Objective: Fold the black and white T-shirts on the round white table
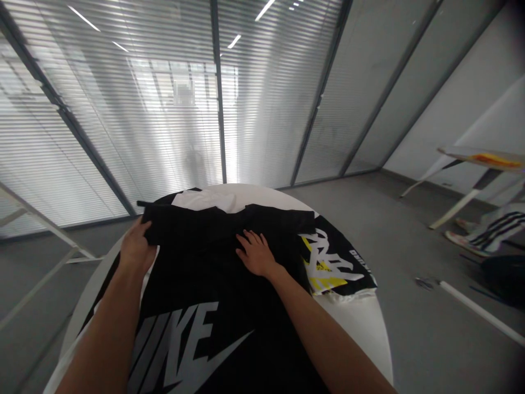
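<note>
A black T-shirt (221, 273) with a large grey Nike print lies spread over a round white table (361, 328), its collar edge at the far side. At the far left sleeve, the fingers of my left hand (137, 241) are closed on the shirt's edge. My right hand (256, 254) rests flat on the upper middle of the shirt, fingers spread. Beside and partly under it on the right is another black garment (336, 262) with white and yellow lettering. White cloth (205, 200) shows beyond the collar.
Glass partitions with blinds (262, 109) stand behind the table. To the right are a second table (471, 156) with something orange on it, a person's striped trouser leg (500, 230), and a white pole (479, 312) near the floor. A white metal frame (45, 230) stands at left.
</note>
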Demonstrator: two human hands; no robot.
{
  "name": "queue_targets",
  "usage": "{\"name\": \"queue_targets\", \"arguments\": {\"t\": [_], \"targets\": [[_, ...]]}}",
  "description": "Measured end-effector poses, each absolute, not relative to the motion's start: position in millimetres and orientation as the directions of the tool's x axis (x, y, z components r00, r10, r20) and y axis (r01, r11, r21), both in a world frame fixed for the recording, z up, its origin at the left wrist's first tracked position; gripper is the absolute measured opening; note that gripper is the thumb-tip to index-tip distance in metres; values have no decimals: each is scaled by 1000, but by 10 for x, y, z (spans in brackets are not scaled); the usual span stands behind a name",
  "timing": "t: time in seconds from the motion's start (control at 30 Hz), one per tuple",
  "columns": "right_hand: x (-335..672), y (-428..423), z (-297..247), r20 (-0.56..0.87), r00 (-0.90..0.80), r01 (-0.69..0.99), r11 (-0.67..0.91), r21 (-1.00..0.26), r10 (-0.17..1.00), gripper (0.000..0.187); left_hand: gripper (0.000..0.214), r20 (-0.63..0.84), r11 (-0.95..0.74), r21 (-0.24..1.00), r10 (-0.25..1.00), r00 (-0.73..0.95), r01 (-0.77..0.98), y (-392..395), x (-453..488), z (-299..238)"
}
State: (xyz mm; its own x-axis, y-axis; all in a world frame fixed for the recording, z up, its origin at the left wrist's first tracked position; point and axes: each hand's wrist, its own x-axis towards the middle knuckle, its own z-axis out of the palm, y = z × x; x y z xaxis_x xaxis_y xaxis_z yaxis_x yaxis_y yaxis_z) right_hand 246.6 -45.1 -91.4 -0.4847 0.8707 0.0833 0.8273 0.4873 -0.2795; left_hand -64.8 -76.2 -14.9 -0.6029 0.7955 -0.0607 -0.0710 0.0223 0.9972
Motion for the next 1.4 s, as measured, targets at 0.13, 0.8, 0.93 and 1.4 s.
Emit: {"name": "queue_targets", "arguments": {"t": [0.13,0.8,0.93,1.4], "targets": [[2493,-425,-914,111,-483,825,494,-275,869,53,25,3,25,993,971,-238,113,-825,-393,-161],[2538,-400,-840,60,-516,807,508,-301,854,53,47,314,-56,487,943,-114,872,-545,-347,-922],[2661,-321,-640,41,-530,787,510,-349,847,43,45,431,-23,518,870,-238,855,-533,-377,-912],[3927,53,-333,129,375,894,-321,-314,918,55,50,229,76,204,965,-123,976,-639,-197,-950]]}}
